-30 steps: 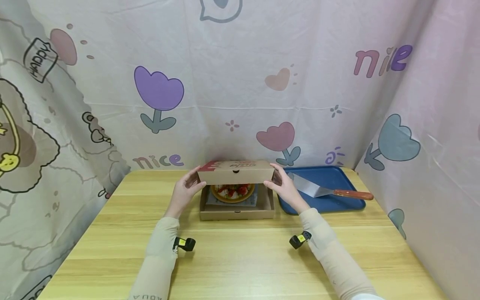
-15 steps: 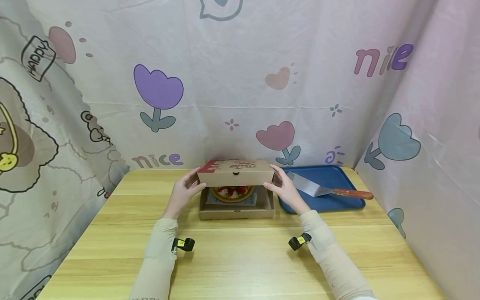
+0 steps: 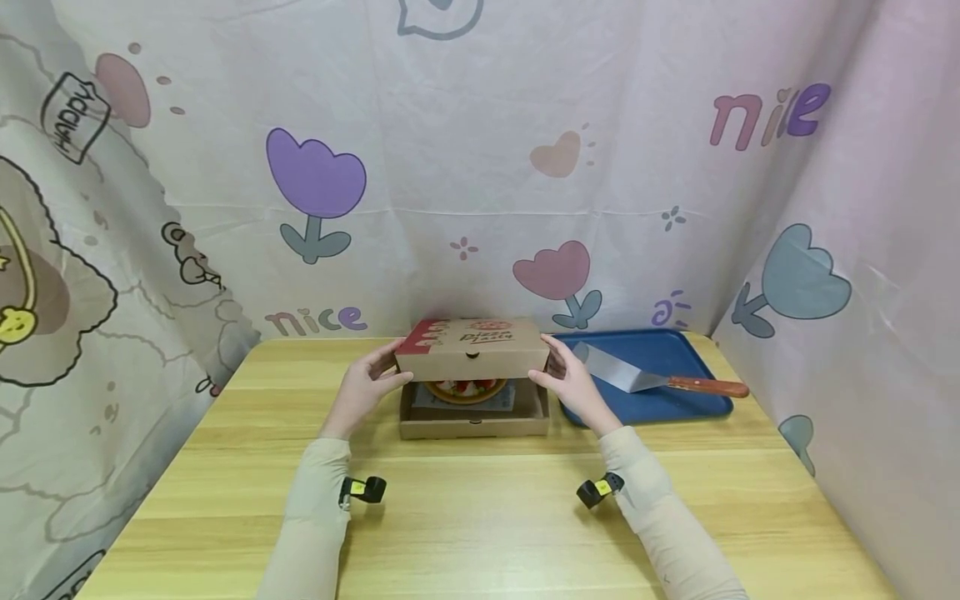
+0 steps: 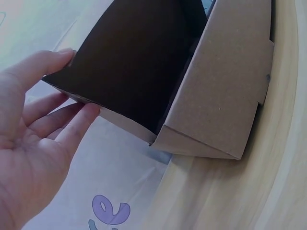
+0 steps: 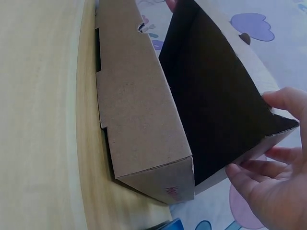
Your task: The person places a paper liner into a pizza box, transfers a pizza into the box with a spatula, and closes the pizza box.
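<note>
A brown cardboard pizza box [image 3: 474, 430] stands at the back middle of the table, its lid [image 3: 474, 365] tilted part way down over the base. My left hand [image 3: 362, 392] grips the lid's left front corner, thumb at the front edge and fingers along the side. At the opposite corner my right hand [image 3: 573, 385] holds the lid the same way. Under the lid a pizza [image 3: 467, 392] with red and white toppings shows only its front part, lying on printed paper [image 3: 498, 403]. Both wrist views show the dark gap between lid [image 4: 129, 62] and base [image 5: 139, 105].
Right of the box lies a blue tray [image 3: 660, 408]. On it rests a pizza server [image 3: 622, 372] with a wooden handle [image 3: 708, 386] that reaches over the tray's right rim. A patterned curtain [image 3: 450, 167] hangs behind the wooden table [image 3: 480, 517].
Both hands have brought the lid's front edge slightly lower. More of the printed top shows, and less of the pizza is visible. The tray and server stay put.
</note>
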`<act>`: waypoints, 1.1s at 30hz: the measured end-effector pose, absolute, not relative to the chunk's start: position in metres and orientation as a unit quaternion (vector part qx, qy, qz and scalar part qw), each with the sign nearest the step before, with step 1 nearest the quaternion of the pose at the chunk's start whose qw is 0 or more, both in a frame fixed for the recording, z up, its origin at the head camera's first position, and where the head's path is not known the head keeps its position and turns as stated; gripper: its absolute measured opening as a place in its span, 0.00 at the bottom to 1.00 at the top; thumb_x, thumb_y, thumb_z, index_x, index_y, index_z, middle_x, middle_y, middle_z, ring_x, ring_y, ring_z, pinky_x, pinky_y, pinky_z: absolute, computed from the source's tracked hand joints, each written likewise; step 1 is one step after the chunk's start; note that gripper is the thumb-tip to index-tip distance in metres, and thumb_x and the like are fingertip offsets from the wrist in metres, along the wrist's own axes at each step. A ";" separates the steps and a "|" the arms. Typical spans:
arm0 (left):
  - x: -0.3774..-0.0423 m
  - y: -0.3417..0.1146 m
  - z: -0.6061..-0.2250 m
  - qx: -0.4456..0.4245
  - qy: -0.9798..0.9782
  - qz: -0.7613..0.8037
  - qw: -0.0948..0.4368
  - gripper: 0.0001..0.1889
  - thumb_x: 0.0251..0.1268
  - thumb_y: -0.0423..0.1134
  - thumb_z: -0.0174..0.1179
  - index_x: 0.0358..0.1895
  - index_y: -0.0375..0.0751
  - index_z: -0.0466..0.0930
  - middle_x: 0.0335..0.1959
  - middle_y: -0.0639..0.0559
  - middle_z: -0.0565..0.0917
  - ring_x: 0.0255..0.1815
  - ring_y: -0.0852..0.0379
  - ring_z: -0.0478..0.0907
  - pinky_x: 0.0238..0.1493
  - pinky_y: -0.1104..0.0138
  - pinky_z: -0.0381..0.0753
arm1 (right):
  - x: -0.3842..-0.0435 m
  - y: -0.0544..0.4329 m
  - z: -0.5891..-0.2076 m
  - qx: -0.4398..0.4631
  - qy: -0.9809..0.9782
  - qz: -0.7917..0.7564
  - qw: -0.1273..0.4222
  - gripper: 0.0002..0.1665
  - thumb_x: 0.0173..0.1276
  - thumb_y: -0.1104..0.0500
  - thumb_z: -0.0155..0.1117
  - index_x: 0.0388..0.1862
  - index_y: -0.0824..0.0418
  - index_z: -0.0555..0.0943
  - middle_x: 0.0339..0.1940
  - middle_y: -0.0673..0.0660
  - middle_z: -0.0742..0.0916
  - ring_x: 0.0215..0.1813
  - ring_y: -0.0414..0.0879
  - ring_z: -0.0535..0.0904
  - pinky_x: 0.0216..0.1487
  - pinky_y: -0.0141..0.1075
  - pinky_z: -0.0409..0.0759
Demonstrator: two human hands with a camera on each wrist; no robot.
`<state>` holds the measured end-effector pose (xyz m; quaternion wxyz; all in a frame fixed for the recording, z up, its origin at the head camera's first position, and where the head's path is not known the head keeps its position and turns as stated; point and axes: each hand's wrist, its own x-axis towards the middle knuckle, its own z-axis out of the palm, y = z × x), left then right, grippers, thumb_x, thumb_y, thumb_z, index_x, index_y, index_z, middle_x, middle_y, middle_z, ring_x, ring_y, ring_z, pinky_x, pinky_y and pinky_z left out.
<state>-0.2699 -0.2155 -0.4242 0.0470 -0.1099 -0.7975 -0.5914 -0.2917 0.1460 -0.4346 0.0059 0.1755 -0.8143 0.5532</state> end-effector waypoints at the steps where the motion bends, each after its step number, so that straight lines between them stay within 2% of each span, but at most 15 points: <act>1: -0.270 -0.216 -0.424 -0.111 -0.800 -0.588 0.047 0.36 0.62 0.42 0.67 0.73 0.42 0.64 0.73 0.41 0.67 0.73 0.43 0.65 0.69 0.54 0.69 | -0.293 0.147 -0.438 0.178 -0.818 0.547 0.010 0.46 0.68 0.50 0.66 0.78 0.55 0.55 0.79 0.64 0.60 0.76 0.63 0.58 0.73 0.57 0.63; 9: -0.268 -0.219 -0.424 -0.102 -0.818 -0.565 0.039 0.37 0.58 0.46 0.70 0.71 0.42 0.67 0.70 0.41 0.71 0.70 0.44 0.69 0.65 0.61 0.74 | -0.270 0.144 -0.410 0.167 -0.827 0.536 -0.022 0.45 0.68 0.55 0.65 0.78 0.62 0.55 0.77 0.68 0.61 0.76 0.64 0.59 0.73 0.54 0.64; 18: -0.265 -0.218 -0.420 -0.105 -0.831 -0.546 0.025 0.38 0.58 0.44 0.70 0.71 0.40 0.66 0.71 0.39 0.69 0.69 0.41 0.70 0.62 0.59 0.76 | -0.291 0.151 -0.440 0.171 -0.833 0.526 -0.011 0.47 0.65 0.50 0.68 0.78 0.54 0.57 0.77 0.64 0.62 0.76 0.61 0.61 0.73 0.53 0.65; 23: -0.262 -0.217 -0.418 -0.101 -0.841 -0.532 0.021 0.38 0.57 0.44 0.70 0.71 0.41 0.66 0.70 0.38 0.69 0.67 0.39 0.72 0.60 0.57 0.78 | -0.291 0.153 -0.441 0.181 -0.836 0.518 -0.006 0.48 0.64 0.48 0.69 0.77 0.54 0.58 0.77 0.65 0.63 0.76 0.61 0.61 0.72 0.53 0.66; 33: -0.260 -0.217 -0.416 -0.109 -0.855 -0.507 0.019 0.38 0.57 0.43 0.70 0.71 0.39 0.66 0.70 0.38 0.70 0.64 0.39 0.75 0.59 0.54 0.80 | -0.287 0.153 -0.437 0.202 -0.859 0.471 -0.001 0.48 0.63 0.51 0.70 0.77 0.58 0.59 0.75 0.67 0.66 0.72 0.62 0.67 0.69 0.54 0.70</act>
